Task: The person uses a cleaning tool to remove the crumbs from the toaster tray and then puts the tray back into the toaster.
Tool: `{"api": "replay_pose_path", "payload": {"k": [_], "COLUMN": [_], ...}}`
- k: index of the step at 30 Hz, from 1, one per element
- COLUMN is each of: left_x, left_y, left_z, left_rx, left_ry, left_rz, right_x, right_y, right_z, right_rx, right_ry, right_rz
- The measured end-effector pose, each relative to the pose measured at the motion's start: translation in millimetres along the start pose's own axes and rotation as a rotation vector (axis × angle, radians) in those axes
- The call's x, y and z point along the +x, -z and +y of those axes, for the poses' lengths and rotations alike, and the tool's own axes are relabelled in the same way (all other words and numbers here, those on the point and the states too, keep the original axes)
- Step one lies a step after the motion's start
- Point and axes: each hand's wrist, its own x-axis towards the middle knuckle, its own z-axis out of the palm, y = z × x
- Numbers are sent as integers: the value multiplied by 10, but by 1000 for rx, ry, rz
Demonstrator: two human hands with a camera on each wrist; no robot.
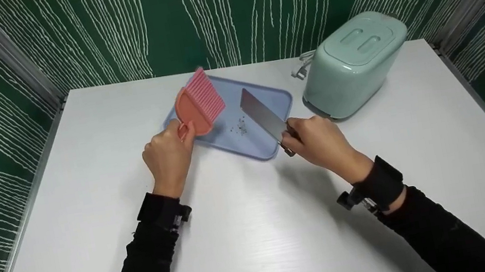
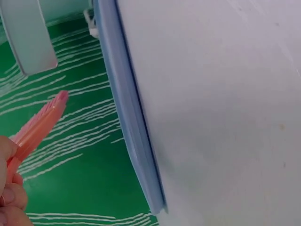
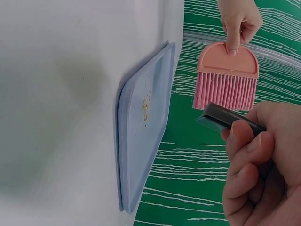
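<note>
A pink brush [image 1: 199, 106] with a rounded salmon handle is gripped by my left hand [image 1: 169, 155], its bristles raised over the left part of a blue tray [image 1: 237, 146]. My right hand [image 1: 320, 142] holds a metal scraper [image 1: 262, 114] by its dark handle; the flat rectangular blade slants up and left above the tray's right side. Small brown crumbs [image 1: 241, 126] lie on the tray between the two tools. In the right wrist view the fingers curl round the scraper's handle [image 3: 225, 117], and the brush [image 3: 226, 77] hangs bristles down beyond it.
A mint-green toaster [image 1: 354, 65] stands on the white table [image 1: 249, 233], right of the tray. Its white plug and cord [image 1: 302, 66] lie beside it at the back. Green walls with white streaks rise behind and at both sides.
</note>
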Motion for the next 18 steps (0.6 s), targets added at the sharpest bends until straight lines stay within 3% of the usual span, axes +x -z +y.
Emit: {"api": "replay_pose_path", "payload": {"k": [12, 18], "left_x": [64, 94], "left_y": [85, 117], "left_z": [-334, -523], "left_rx": [-152, -191], "left_ry": [245, 385], "left_rz": [-16, -64], "right_x": [-11, -13], "right_y": [20, 23], "right_z": [22, 34], "right_rx": [18, 19], "right_ry": [-3, -3], "right_rz": [-12, -13]}}
